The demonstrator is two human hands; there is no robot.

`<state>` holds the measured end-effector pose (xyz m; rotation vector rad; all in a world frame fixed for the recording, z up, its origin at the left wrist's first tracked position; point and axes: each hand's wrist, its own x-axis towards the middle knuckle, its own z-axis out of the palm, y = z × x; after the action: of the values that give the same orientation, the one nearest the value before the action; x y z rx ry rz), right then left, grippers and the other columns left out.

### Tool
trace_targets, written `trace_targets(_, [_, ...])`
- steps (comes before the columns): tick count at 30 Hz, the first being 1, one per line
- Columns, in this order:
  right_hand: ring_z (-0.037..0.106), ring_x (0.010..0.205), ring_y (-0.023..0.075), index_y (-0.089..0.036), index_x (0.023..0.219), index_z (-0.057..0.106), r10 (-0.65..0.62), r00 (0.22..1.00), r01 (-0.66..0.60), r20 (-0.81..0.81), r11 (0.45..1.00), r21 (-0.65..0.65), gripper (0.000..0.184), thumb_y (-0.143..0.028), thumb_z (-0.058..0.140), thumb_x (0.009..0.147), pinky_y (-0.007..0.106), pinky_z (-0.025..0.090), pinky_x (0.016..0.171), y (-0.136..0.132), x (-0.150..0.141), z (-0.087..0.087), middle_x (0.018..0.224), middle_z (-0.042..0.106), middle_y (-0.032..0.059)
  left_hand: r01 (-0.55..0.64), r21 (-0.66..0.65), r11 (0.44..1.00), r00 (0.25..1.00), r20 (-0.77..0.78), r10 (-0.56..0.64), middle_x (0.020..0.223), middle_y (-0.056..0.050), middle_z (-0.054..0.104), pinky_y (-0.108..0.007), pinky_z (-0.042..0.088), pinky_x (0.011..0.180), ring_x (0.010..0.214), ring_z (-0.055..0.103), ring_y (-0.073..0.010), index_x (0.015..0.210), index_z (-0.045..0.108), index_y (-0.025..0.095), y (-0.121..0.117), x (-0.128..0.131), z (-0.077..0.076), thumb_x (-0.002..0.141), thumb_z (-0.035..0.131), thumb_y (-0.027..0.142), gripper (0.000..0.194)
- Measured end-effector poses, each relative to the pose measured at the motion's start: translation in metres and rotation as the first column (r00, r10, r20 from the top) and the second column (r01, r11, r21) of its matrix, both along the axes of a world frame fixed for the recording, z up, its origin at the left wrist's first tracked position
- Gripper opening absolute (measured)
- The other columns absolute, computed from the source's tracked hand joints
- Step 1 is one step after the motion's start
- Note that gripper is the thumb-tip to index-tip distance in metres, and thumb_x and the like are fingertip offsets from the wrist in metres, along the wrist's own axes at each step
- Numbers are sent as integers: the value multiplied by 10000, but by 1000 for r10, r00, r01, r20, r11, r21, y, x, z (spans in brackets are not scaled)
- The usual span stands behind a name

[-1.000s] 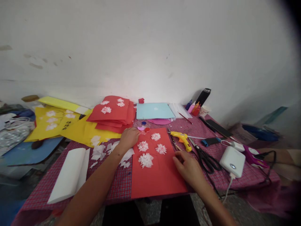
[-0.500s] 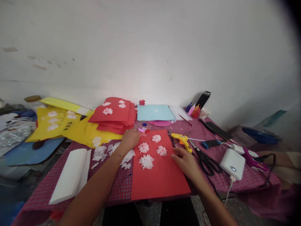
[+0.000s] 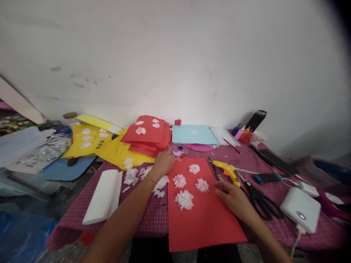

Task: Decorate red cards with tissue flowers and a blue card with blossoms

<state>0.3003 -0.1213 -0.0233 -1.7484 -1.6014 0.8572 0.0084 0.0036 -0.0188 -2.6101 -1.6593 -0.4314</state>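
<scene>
A red paper sheet [image 3: 205,226] lies in front of me, with several white-and-pink tissue-paper flowers [image 3: 184,199] on its upper part. My left hand [image 3: 163,164] is at the sheet's upper left corner, beside small round paint lids [image 3: 177,153]. Its fingers are bent and pressed together; whatever they pinch is hidden. On the sheet's right edge rests my right hand [image 3: 233,200], fingers loosely stretched and thumb apart. Torn white tissue pieces [image 3: 131,177] are scattered left of the sheet, near a folded white paper stack [image 3: 101,197].
A yellow glue gun [image 3: 226,170] and black-handled scissors [image 3: 260,201] lie right of the sheet, near a white power bank [image 3: 301,209]. Behind are red sheets [image 3: 148,137], light blue paper [image 3: 193,135], paint bottles [image 3: 242,134] and a black flask [image 3: 256,120]. Yellow sheets [image 3: 117,149] lie left.
The view has swung left, so everything sits further right in the picture. Both hands keep nearly the same places at the red sheet.
</scene>
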Motion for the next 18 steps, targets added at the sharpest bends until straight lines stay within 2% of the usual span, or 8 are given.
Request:
trace_targets(9, [686, 924, 285, -158, 1019, 715, 49, 999, -48, 15, 997, -61, 358, -378, 579, 771, 363, 497, 818, -20, 14, 2, 997, 748, 93, 22, -12, 1000, 1000, 17, -22, 1008, -126, 687, -386, 430, 862, 955, 615, -254, 965, 708, 177, 1, -1, -3, 961, 412, 280, 314])
trace_targets(18, [686, 889, 260, -188, 973, 712, 69, 997, -71, -23, 992, -103, 271, -340, 556, 811, 336, 496, 781, -43, 16, 9, 946, 754, 51, 77, -33, 996, 991, 115, -73, 1027, -109, 682, -380, 425, 937, 1010, 601, -245, 1002, 717, 202, 3, -2, -1, 930, 482, 266, 255])
